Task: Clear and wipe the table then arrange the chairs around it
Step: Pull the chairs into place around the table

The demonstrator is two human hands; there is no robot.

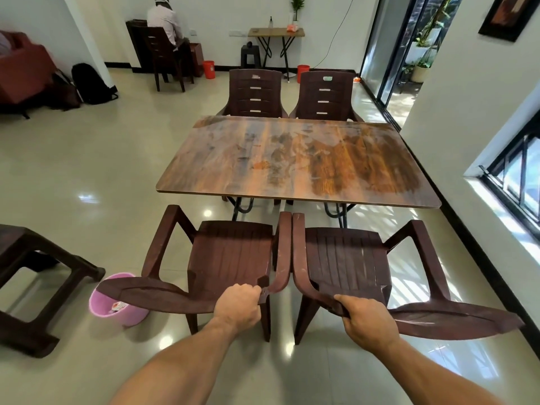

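Left hand [238,305] grips left chair [230,252] by its backrest, right hand [366,318] grips right chair [344,255] likewise; fingers [247,289] curled round each top rail. Both chairs face the worktop's [292,159] near edge, seats just short of it, inner armrests touching. Risk, I judge: pushed together, the armrests snag or strike the worktop edge. Wall [455,127] close along right edge; open floor left, bin [117,305] near left chair.

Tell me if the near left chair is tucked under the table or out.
Out: the chair shows its whole seat short of the table edge; the left hand grips its back.
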